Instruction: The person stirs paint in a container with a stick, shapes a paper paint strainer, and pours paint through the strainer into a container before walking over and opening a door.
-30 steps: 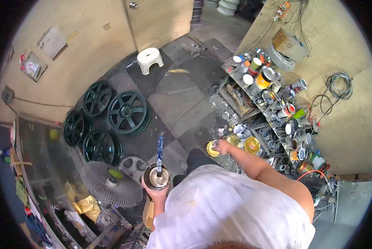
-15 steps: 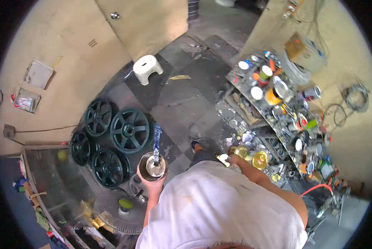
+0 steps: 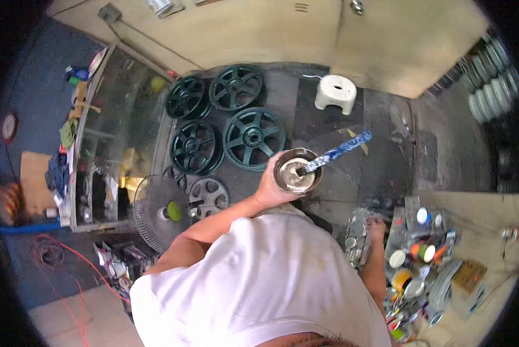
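Observation:
My left hand (image 3: pixel 270 184) is wrapped around the side of a metal can (image 3: pixel 319 180), holding it out in front of my chest. Inside the can is a pale, creamy liquid (image 3: pixel 294 180) that looks like paint. A stirring stick (image 3: pixel 343 148), blotched blue and white, stands in it and leans out to the upper right. Low at my right side is my right hand (image 3: pixel 376 225), beside the cluttered workbench. Its fingers are small and smeared, so whether anything is in them is unclear.
Several dark green wheel rims (image 3: pixel 254 137) lie on the floor ahead. A grey wheel (image 3: pixel 209 196) and a standing fan (image 3: pixel 162 211) are to the left. A white stool (image 3: pixel 336 92) stands near the wall. Paint cans (image 3: pixel 403 280) crowd the bench at right.
My view has turned left, bringing the shelves and fan further into sight. The can, still in my left hand, now sits nearer the middle. My right hand has moved away from the yellow tins.

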The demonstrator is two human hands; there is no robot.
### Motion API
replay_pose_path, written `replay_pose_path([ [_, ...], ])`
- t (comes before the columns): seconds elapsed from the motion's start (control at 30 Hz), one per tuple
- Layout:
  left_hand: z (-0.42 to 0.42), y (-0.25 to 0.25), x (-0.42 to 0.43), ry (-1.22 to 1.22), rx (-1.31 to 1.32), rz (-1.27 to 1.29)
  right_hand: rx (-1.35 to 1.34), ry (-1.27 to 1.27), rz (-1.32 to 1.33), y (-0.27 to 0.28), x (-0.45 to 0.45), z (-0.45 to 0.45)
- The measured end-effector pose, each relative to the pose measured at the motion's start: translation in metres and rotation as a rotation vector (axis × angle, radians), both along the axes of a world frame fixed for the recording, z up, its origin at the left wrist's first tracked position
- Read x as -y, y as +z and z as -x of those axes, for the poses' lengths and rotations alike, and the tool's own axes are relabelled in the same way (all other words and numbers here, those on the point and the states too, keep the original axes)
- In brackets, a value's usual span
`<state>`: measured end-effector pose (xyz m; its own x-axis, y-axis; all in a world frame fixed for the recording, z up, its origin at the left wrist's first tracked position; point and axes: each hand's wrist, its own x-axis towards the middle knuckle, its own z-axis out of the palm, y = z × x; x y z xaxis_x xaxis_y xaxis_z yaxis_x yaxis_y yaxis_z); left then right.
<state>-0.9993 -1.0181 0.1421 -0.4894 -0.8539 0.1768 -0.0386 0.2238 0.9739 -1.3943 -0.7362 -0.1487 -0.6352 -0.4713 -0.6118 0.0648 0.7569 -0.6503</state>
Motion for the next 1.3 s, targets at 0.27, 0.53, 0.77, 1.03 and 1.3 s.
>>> replay_pose_path([
  [0.27, 0.058, -0.033, 0.119, -0.031, 0.121, -0.019, 0.223, 0.153, -0.134, -0.06, 0.047, 0.026],
  [0.53, 0.122, -0.051, 0.296, -0.084, 0.085, -0.034, -0.102, 0.78, 0.051, -0.096, 0.105, 0.073],
  [0.77, 0.144, -0.037, 0.416, -0.088, 0.176, 0.212, 0.258, -0.082, 0.075, 0.074, 0.324, 0.113],
  [1.03, 0.127, -0.039, 0.44, 0.145, 0.141, 0.07, 0.325, 0.084, 0.141, 0.042, 0.412, 0.147],
  [1.3, 0.118, -0.055, 0.441, 0.203, 0.124, 0.055, 0.106, 0.361, -0.068, 0.018, 0.389, 0.146],
])
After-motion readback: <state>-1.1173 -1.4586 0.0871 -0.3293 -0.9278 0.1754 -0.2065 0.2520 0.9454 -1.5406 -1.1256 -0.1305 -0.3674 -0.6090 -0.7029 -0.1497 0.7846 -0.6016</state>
